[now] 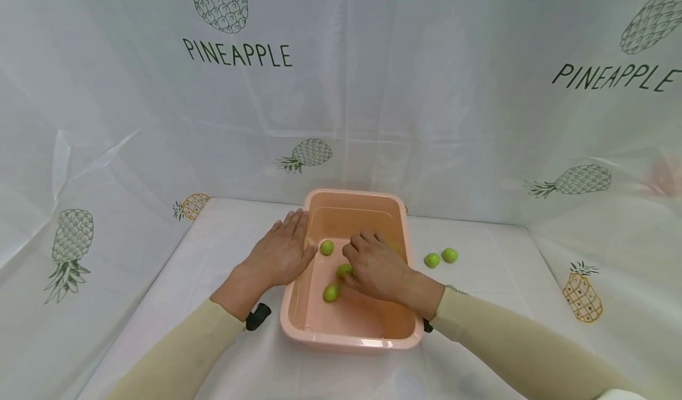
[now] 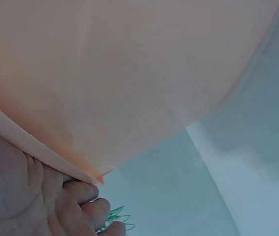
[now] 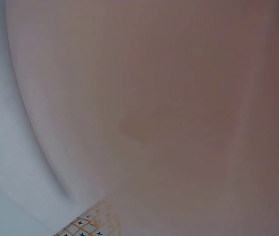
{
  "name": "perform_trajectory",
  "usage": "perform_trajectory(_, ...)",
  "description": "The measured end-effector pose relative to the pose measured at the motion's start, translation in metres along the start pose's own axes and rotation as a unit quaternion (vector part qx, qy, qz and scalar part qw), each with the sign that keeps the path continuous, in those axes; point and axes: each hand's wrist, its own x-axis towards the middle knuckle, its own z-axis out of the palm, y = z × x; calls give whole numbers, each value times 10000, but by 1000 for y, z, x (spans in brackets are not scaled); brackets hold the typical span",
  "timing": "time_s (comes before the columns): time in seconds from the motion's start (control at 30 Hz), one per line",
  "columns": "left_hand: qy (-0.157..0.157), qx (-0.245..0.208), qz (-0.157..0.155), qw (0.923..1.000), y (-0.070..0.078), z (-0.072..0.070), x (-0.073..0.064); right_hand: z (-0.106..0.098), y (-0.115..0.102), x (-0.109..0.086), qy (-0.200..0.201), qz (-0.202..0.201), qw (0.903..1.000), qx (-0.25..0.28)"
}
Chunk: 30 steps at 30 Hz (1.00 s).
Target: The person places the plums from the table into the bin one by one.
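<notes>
A pink plastic basin [image 1: 351, 344] stands on the white-covered table. My left hand [image 1: 282, 249] rests along its left rim with straight fingers; in the left wrist view, the palm and fingers [image 2: 80, 196] lie against the rim. Inside the basin, my right hand [image 1: 378, 267] has curled fingers and pinches a small round green fruit [image 1: 343, 270] between thumb and fingertips, low over the bottom. Two similar fruits lie nearby, one green fruit [image 1: 327, 247] farther back and another [image 1: 331, 293] nearer. Something yellowish [image 1: 395, 247] shows partly behind the right hand. The basin wall [image 3: 144, 98] fills the right wrist view.
Right of the basin, two more green fruits [image 1: 433, 260] [image 1: 450, 255] lie on the table. A pineapple-printed sheet [image 1: 426, 122] hangs behind and at the sides. Black wrist straps [image 1: 258, 317] show at both wrists.
</notes>
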Motion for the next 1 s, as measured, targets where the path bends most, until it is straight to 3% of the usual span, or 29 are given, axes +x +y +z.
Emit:
perform_trajectory(0.27,-19,-68,-44,10000,1,0,-1,-6,19,-7,737,72,9972,75)
perform_trajectory(0.47,22,-59,-29,10000,1,1,-1,-13,56,-21,1603,207,9864,-292)
perform_trajectory(0.63,57,-60,-1,10000,1,1,-1,-20,91,-37,1917,518,9797,-280)
perform_trajectory(0.8,69,-72,5,10000,1,1,-1,-17,120,-57,1847,722,9788,-518)
perform_trajectory(1.0,33,-80,-1,10000,2,0,0,5,140,-87,903,634,9857,-1273)
